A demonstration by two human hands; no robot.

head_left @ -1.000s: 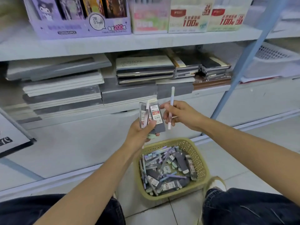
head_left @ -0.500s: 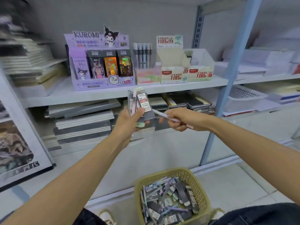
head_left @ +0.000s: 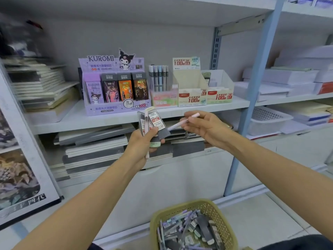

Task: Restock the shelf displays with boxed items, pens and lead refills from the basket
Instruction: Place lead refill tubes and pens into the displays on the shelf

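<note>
Left hand [head_left: 142,143] clamped round a fan of lead refill packs [head_left: 156,121], labels facing me, with a pale pink pen [head_left: 146,123] tucked among them; I judge this a holding stock, kept readable so sizes can be matched to the displays. Right hand [head_left: 203,127] pinches a single white-and-pink pen [head_left: 182,121], lying near level, tip toward the packs; contact with them I cannot tell. Both hands sit close together in front of the shelf [head_left: 90,121] edge, just below the displays, so I take the step to be sorting what goes where. Kuromi display [head_left: 115,109]: four upright boxed items across the front row. Pen box [head_left: 164,100] beside it: a row of upright grey and blue pens, the likely home for the single pen. Cream refill box [head_left: 191,98], marked 0.5: contents hidden behind its front wall. White refill box [head_left: 220,96], marked 0.7: one dark pack visible at the back, otherwise looks low. Basket [head_left: 153,226] on the floor below me: a loose jumble of dark refill packs and lilac pens, plenty left to shelve
</note>
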